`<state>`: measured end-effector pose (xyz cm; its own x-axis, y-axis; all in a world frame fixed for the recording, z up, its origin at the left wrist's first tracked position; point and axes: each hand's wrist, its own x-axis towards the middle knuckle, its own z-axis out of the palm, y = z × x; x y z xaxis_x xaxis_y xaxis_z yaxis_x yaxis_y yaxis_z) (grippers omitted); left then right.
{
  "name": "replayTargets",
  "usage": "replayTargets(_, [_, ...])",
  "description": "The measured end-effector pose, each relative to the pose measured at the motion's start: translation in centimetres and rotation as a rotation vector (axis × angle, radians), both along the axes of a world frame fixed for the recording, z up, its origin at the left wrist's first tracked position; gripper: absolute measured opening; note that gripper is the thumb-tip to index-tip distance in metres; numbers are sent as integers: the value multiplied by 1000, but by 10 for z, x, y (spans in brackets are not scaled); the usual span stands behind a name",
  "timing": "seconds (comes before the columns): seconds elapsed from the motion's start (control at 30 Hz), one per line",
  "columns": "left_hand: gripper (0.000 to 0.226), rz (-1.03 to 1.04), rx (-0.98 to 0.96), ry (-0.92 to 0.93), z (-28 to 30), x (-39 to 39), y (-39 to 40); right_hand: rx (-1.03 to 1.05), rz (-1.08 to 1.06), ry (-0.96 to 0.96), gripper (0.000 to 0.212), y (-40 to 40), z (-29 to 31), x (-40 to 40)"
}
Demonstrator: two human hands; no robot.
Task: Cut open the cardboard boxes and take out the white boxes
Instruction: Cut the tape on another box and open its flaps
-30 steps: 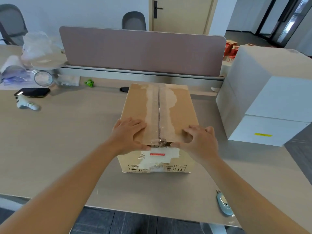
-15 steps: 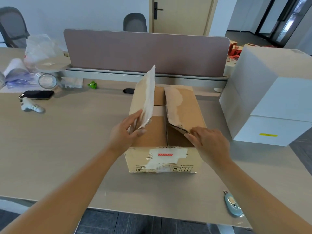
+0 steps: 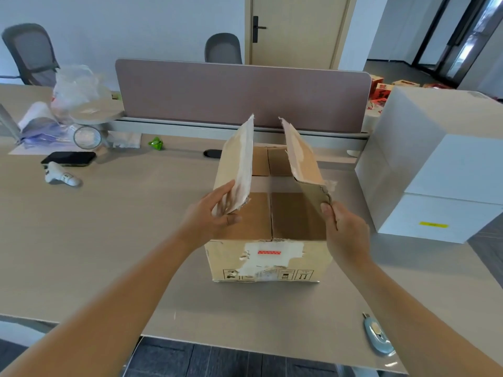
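- Between the two hands, the cardboard box (image 3: 268,235) sits on the tabletop (image 3: 109,240); no white box shows yet.
- Left hand (image 3: 209,216) has its grip pinching the left flap (image 3: 239,164); right hand (image 3: 344,232) pinches the right flap (image 3: 304,170).
- Risk: the ragged flaps may tear, or the box may lift, if they are pulled hard.
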<state>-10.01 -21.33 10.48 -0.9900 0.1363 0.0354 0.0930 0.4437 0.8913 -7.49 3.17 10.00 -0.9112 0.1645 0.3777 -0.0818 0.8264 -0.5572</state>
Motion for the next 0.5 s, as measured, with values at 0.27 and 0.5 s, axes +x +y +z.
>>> replayTargets(0.27, [116, -170, -665, 479, 42, 10, 3, 142, 114, 25, 52, 2, 17, 8])
replayTargets(0.5, [88, -51, -1333, 840, 56, 26, -1, 833, -52, 506, 24, 15, 19, -1])
